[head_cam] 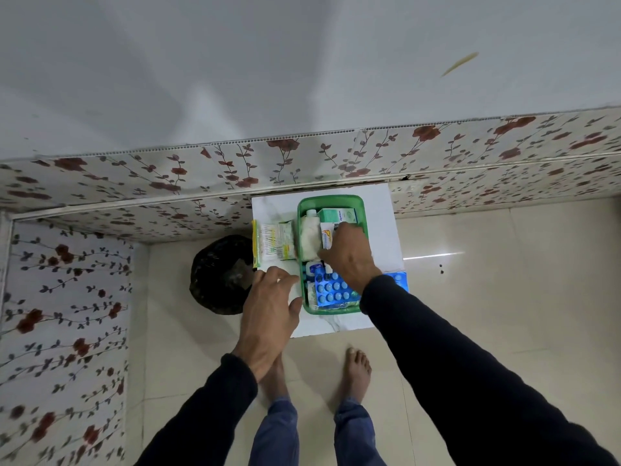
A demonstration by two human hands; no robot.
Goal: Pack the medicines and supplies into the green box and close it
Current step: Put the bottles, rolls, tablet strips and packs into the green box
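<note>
The green box [331,200] stands open on a small white table [383,230]. Inside lie a green-and-white carton [337,215], a white cotton wad [309,238], a white tube box [326,236] and blue blister packs [332,292]. My right hand [347,255] reaches into the box, fingers closed on the white tube box. Hovering over the table's left front, beside the box, my left hand [268,317] is spread and holds nothing. A yellow-green packet [274,243] lies on the table left of the box. Another blue blister pack [400,280] pokes out under my right forearm.
A black bin [220,274] with a dark liner stands on the floor left of the table. Floral wall panels [134,183] run behind and to the left. My bare feet [358,371] are on the tiled floor in front of the table.
</note>
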